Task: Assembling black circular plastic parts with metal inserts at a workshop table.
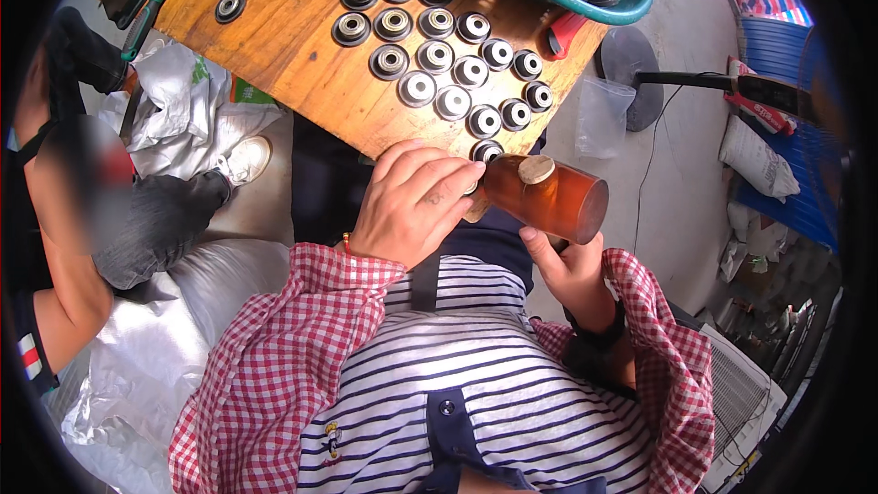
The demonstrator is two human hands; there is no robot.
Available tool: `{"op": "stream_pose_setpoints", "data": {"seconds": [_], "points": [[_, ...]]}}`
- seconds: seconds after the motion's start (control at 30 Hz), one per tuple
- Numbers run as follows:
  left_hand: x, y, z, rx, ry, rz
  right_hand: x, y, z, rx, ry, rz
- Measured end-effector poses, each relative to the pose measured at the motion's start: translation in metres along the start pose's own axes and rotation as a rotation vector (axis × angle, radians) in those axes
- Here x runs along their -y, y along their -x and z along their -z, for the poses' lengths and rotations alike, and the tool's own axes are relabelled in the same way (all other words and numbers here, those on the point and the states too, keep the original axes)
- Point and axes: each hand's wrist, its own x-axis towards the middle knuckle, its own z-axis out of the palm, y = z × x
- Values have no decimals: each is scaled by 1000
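My left hand [412, 201] is at the near edge of the wooden table, fingers bent together around a small round part [471, 188], mostly hidden by the fingertips. A mallet [558, 199] with a see-through amber cylindrical head is in my right hand [576, 274]; the pale wooden handle end shows on top of the head, and the rest of the handle is hidden below. The mallet head is just right of my left fingertips. Beyond my hands, several black round parts with metal bearing-like centres [435, 57] lie spread over the table.
A teal basin [631, 11] filled with black rings stands at the table's far right, beside a red-handled object [565, 35]. A green-handled tool [144, 26] lies at far left. Another person's arm [69, 229] and leg are at left, near white sacks [174, 119].
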Motion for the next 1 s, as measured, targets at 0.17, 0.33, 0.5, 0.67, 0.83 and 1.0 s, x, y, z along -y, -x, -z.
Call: {"op": "stream_pose_setpoints", "data": {"seconds": [0.17, 0.33, 0.5, 0.67, 0.83, 1.0], "points": [[-1, -5, 5, -18, -28, 89, 6, -3, 3, 12, 61, -131], [3, 0, 0, 51, -49, 15, 14, -22, 12, 65, 119, -326], [2, 4, 2, -21, -29, -11, 24, 11, 17, -20, -28, 22], [-1, 6, 2, -28, -86, 8, 19, -5, 8, 177, 284, 96], [0, 10, 6, -25, -51, 14, 32, 40, 31, -165, -246, 27], [5, 11, 0, -39, -31, -15, 16, -3, 3, 193, 467, 319]]}}
